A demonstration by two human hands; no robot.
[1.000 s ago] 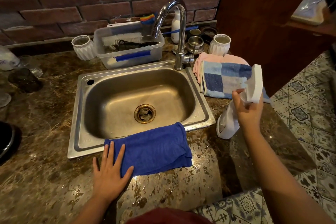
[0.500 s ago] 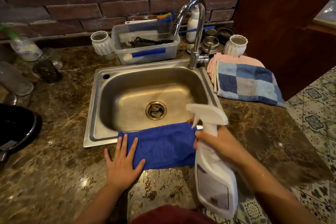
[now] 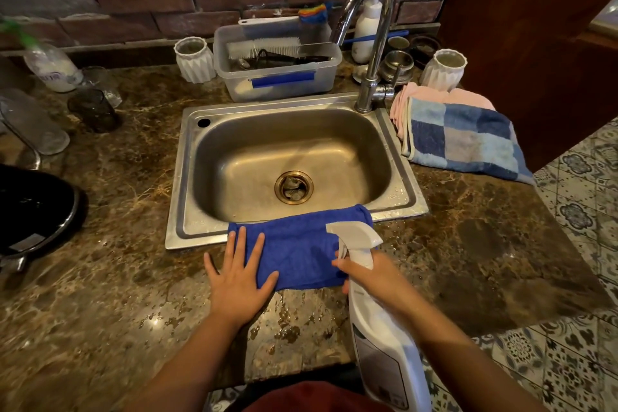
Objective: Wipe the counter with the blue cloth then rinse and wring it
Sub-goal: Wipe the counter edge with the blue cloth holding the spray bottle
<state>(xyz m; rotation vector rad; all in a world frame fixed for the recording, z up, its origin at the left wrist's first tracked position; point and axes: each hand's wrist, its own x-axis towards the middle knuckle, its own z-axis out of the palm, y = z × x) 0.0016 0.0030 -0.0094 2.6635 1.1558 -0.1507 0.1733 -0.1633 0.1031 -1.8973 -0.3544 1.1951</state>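
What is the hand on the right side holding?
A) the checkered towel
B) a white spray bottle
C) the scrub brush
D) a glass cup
B: the right hand is wrapped around the neck of the white spray bottle, just over the blue cloth, while the left hand lies flat on the cloth's left edge.

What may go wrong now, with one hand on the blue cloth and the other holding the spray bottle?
The blue cloth overhangs the sink rim and might slip in. The right hand holds the spray bottle with its nozzle over the cloth, so spray may soak it, not the counter. The left hand only half covers it.
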